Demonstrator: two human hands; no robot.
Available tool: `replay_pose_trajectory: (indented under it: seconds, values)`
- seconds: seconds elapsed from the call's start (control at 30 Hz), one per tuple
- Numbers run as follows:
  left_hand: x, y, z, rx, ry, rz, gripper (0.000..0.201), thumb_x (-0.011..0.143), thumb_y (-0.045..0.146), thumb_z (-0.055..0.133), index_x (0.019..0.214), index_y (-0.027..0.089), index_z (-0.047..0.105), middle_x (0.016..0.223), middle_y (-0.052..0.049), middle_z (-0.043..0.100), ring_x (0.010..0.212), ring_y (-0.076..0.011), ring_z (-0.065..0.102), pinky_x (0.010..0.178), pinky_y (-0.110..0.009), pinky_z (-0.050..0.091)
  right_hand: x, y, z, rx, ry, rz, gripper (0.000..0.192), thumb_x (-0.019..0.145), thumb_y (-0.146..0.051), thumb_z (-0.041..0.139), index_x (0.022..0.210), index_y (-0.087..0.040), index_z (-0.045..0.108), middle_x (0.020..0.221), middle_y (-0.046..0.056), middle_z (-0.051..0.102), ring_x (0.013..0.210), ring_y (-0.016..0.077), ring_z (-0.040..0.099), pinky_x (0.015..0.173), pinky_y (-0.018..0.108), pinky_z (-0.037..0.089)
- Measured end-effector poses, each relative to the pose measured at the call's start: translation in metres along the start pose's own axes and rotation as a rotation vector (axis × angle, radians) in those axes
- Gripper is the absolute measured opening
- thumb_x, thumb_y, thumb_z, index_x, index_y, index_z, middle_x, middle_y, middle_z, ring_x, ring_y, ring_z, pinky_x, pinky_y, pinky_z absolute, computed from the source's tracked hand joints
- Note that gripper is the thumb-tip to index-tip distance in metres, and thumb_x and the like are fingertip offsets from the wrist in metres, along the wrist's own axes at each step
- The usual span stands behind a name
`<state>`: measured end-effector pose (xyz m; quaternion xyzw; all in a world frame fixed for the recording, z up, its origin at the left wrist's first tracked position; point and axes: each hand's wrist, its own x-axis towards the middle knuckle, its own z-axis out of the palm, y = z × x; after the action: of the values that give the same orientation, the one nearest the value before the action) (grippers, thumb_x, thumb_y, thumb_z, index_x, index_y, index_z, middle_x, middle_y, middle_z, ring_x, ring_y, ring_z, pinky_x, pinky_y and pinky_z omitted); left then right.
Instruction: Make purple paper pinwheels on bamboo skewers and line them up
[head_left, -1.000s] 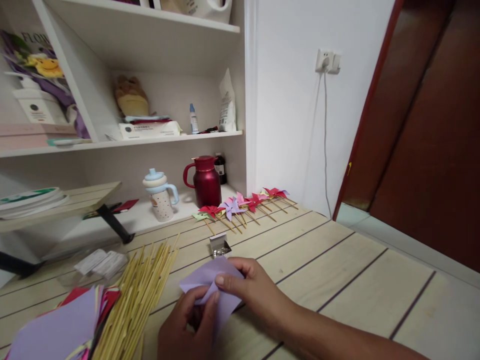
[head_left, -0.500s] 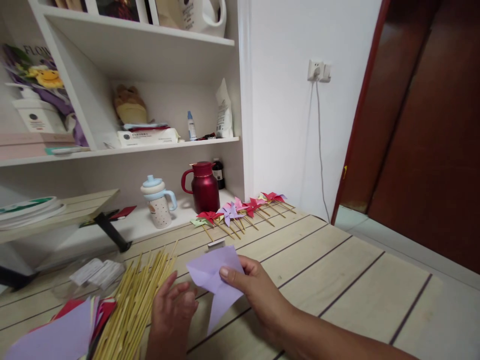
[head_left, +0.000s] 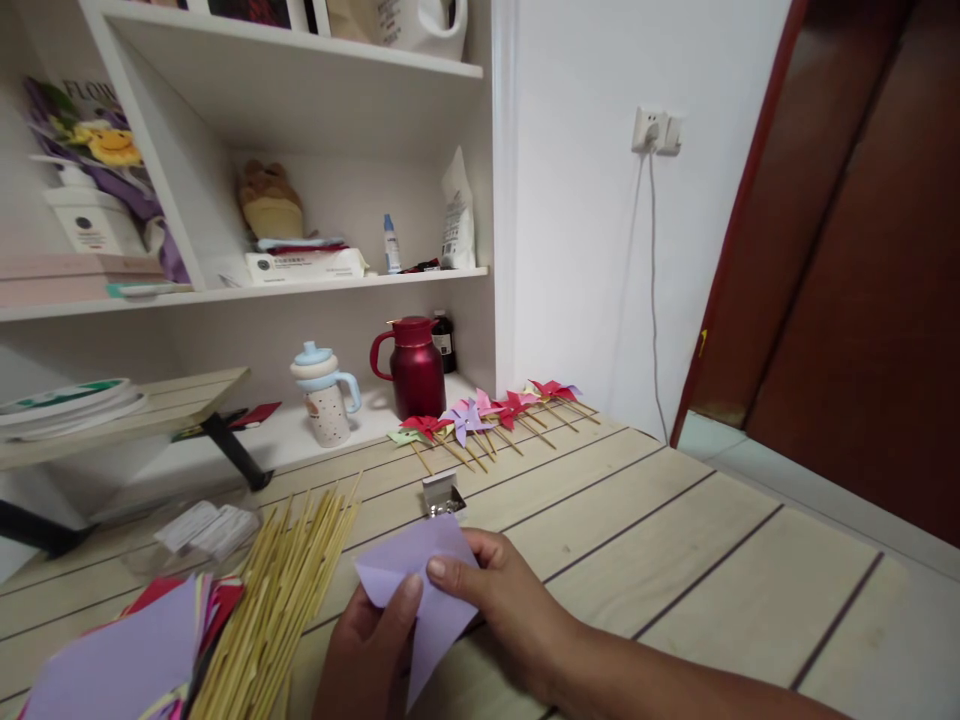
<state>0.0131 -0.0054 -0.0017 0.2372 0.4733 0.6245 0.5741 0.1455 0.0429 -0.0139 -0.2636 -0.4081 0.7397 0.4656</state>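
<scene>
A purple sheet of paper (head_left: 442, 610), cut and partly folded in at its middle, is held above the table between both hands. My right hand (head_left: 499, 600) pinches it from the right, thumb on top near the centre and fingers behind. From the lower left, my left hand (head_left: 375, 635) grips the paper's left side, its thumb lying on the front. Just beyond the paper stands a small open box (head_left: 441, 492) with tiny shiny pieces in it. To the left lies a bundle of thin bamboo sticks (head_left: 277, 600).
Coloured paper sheets (head_left: 124, 655) are stacked at the lower left. Several paper pinwheels (head_left: 469, 420) on sticks lie along the table's far edge. Behind them stand a red jug (head_left: 418, 372) and a lidded cup (head_left: 326, 405). A clear plastic pack (head_left: 206, 530) rests left of the sticks.
My left hand has moved right and up from beside the paper and now grips its left side. The view has shifted slightly, and the small box is less covered by the paper.
</scene>
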Motion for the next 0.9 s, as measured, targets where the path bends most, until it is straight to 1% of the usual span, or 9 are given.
replay_pose_trajectory:
  seconds: [0.07,0.1,0.23,0.3,0.4,0.53,0.67,0.8,0.9]
  values:
    - [-0.001,0.002,0.004,0.021,0.020,0.001,0.056,0.038,0.044,0.094,0.083,0.019,0.071,0.081,-0.005,0.080,0.093,-0.0278,0.073,0.075,-0.030,0.058,0.000,0.000,0.000,0.002,0.010,-0.005,0.037,0.061,-0.036,0.088,0.084,-0.010,0.075,0.070,0.003,0.069,0.061,0.0125,0.056,0.063,0.025,0.042]
    - [-0.001,0.003,0.004,0.042,0.032,0.004,0.057,0.037,0.045,0.094,0.082,0.018,0.071,0.081,-0.005,0.080,0.092,-0.0277,0.073,0.074,-0.030,0.057,0.000,-0.001,0.000,0.001,0.008,-0.008,0.037,0.061,-0.037,0.088,0.084,-0.011,0.075,0.071,0.003,0.069,0.061,0.0125,0.056,0.063,0.025,0.042]
    - [0.000,0.001,0.000,0.183,0.067,0.013,0.046,0.056,0.043,0.087,0.091,0.017,0.071,0.081,-0.005,0.080,0.083,-0.0253,0.074,0.074,-0.031,0.056,0.000,0.001,0.000,-0.004,-0.015,-0.013,0.038,0.060,-0.039,0.088,0.082,-0.011,0.075,0.069,0.002,0.068,0.060,0.0126,0.055,0.062,0.025,0.042]
    - [-0.002,0.001,-0.001,0.252,0.117,0.017,0.038,0.063,0.039,0.083,0.091,0.016,0.071,0.076,-0.004,0.080,0.076,-0.0244,0.074,0.072,-0.032,0.055,-0.001,0.001,0.000,-0.012,-0.019,-0.003,0.039,0.060,-0.040,0.088,0.083,-0.011,0.075,0.069,0.002,0.068,0.059,0.0126,0.055,0.063,0.026,0.042]
    - [-0.005,0.006,0.001,0.347,0.185,0.055,0.032,0.064,0.036,0.080,0.086,0.014,0.072,0.067,-0.003,0.078,0.070,-0.0238,0.072,0.068,-0.032,0.054,-0.001,0.001,0.001,-0.037,-0.034,-0.003,0.041,0.064,-0.042,0.086,0.087,-0.011,0.075,0.072,0.003,0.069,0.061,0.0133,0.056,0.064,0.026,0.043]
    - [-0.007,0.011,0.003,0.443,0.229,0.083,0.032,0.065,0.037,0.078,0.084,0.013,0.073,0.067,-0.004,0.078,0.072,-0.0255,0.073,0.068,-0.033,0.054,-0.001,-0.002,0.002,-0.026,-0.088,-0.043,0.041,0.071,-0.046,0.081,0.095,-0.013,0.074,0.078,0.004,0.071,0.069,0.0156,0.060,0.068,0.028,0.045]
    - [-0.005,0.010,0.002,0.488,0.227,0.070,0.029,0.069,0.038,0.076,0.085,0.014,0.073,0.070,-0.005,0.079,0.074,-0.0261,0.073,0.071,-0.034,0.054,-0.001,-0.005,0.005,-0.015,-0.093,-0.050,0.040,0.072,-0.046,0.080,0.097,-0.015,0.072,0.079,0.003,0.070,0.070,0.0150,0.059,0.070,0.028,0.046]
    - [-0.005,0.009,0.003,0.550,0.234,0.096,0.028,0.067,0.037,0.077,0.080,0.013,0.074,0.068,-0.006,0.078,0.068,-0.0255,0.072,0.065,-0.033,0.054,0.000,-0.005,0.003,-0.003,-0.084,-0.035,0.043,0.073,-0.045,0.080,0.102,-0.015,0.070,0.081,0.005,0.072,0.070,0.0163,0.062,0.068,0.029,0.046]
    - [-0.007,0.006,0.004,0.581,0.195,0.135,0.030,0.066,0.037,0.079,0.084,0.014,0.074,0.071,-0.006,0.079,0.073,-0.0262,0.074,0.068,-0.032,0.055,0.000,-0.005,0.000,0.013,-0.098,-0.019,0.044,0.073,-0.046,0.080,0.100,-0.013,0.070,0.081,0.007,0.072,0.071,0.0185,0.064,0.070,0.032,0.049]
